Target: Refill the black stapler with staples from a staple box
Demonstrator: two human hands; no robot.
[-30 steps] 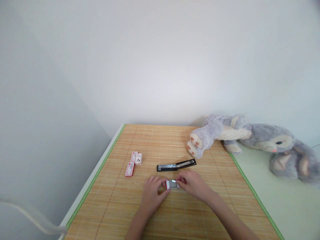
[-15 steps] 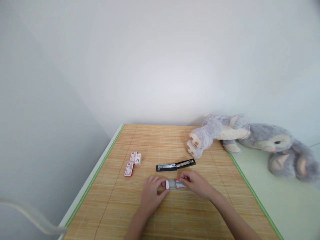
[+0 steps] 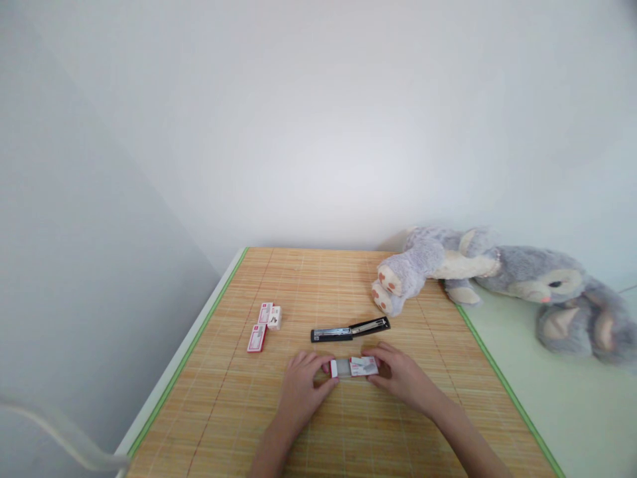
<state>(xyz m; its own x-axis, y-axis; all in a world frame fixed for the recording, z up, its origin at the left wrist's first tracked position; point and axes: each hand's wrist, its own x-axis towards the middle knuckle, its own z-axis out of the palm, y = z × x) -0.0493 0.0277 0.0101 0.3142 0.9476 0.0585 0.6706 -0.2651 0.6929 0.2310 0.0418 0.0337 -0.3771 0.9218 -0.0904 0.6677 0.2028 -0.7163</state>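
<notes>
A plush rabbit point(image 3: 470, 265) is lying partly on a green-edged bamboo mat point(image 3: 303, 285) beside a plain white wall point(image 3: 318, 146); these furnishings are indicating a home interior.

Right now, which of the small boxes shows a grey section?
The held box, gripped at its ends by the left hand and right hand: a grey stretch shows between its whiter ends. The three boxes grouped to the left show none.

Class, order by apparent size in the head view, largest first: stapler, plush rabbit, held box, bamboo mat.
1. Bamboo mat
2. Plush rabbit
3. Stapler and held box: too close; the stapler looks longer, slimmer.
</notes>
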